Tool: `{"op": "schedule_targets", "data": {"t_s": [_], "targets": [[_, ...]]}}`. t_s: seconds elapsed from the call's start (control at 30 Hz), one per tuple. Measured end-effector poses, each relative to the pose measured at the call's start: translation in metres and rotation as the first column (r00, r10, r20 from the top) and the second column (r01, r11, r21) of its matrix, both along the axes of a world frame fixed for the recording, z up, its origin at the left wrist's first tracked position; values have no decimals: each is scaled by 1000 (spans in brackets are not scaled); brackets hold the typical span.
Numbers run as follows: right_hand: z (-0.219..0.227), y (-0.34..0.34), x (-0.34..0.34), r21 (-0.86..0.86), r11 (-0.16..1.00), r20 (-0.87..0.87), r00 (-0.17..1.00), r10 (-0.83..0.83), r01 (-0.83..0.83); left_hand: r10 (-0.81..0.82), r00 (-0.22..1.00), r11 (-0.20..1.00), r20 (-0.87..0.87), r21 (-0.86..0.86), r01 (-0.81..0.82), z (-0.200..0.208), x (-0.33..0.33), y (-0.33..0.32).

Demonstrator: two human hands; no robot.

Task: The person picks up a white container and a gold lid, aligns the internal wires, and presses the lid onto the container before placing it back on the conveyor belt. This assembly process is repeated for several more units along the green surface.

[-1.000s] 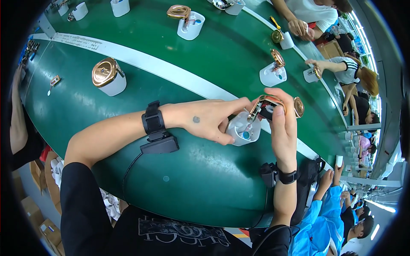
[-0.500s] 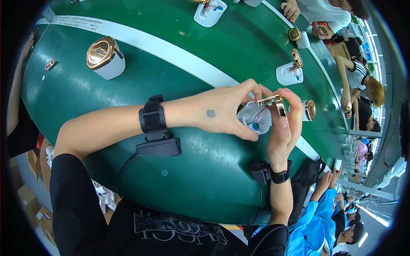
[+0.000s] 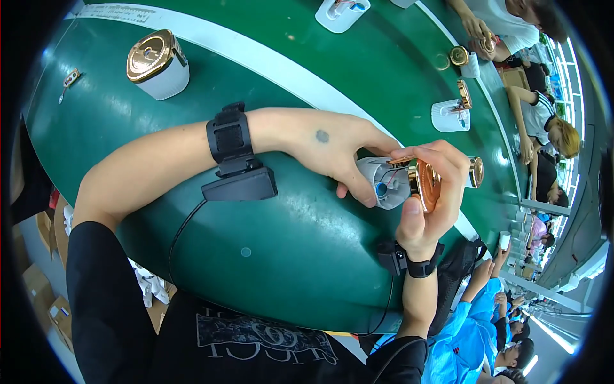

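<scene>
My left hand (image 3: 332,146) wraps around a white plastic housing (image 3: 395,200), tipped so its open top turns toward my right hand. Inside it a blue round part (image 3: 382,189) and thin wires show. My right hand (image 3: 451,192) grips a shiny gold lid (image 3: 427,187) by its edge, thumb below and fingers over the top. The lid stands on edge beside the housing's opening, apart from it, with wires running between the two. What lies on the lid's inner side is mostly hidden.
A gold-lidded white container (image 3: 158,67) stands at the far left, near a small wired part (image 3: 70,79). Beyond my right hand are another gold-lidded container (image 3: 476,171) and an open white housing (image 3: 450,116). A black bag (image 3: 455,278) lies at right. Other people work across the green table.
The gold lid has turned so its shiny outer face shows more, and my right hand has curled over it. The housing tips more toward the right. The view has shifted slightly.
</scene>
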State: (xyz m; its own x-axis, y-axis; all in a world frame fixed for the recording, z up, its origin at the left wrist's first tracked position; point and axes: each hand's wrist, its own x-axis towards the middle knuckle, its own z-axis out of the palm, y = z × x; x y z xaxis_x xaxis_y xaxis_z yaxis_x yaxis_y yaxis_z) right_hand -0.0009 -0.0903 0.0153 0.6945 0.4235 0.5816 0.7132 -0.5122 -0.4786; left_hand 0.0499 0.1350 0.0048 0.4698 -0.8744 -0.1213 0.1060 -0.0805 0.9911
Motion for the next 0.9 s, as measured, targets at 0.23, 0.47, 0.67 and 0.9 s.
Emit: {"op": "schedule_targets", "data": {"t_s": [0.23,0.47,0.67,0.9], "targets": [[-5,8,0,74,997,7,1000,12,-13,-48,998,998,45,41,46,3,2,8],[6,15,-6,-86,996,-24,1000,-9,7,-61,997,998,44,4,61,-6,4,10],[5,11,-5,-105,994,-13,1000,22,-23,-56,997,998,55,-25,57,-12,5,8],[-7,15,3,45,994,9,995,97,-97,-69,997,997,27,-20,69,-7,6,10]]}}
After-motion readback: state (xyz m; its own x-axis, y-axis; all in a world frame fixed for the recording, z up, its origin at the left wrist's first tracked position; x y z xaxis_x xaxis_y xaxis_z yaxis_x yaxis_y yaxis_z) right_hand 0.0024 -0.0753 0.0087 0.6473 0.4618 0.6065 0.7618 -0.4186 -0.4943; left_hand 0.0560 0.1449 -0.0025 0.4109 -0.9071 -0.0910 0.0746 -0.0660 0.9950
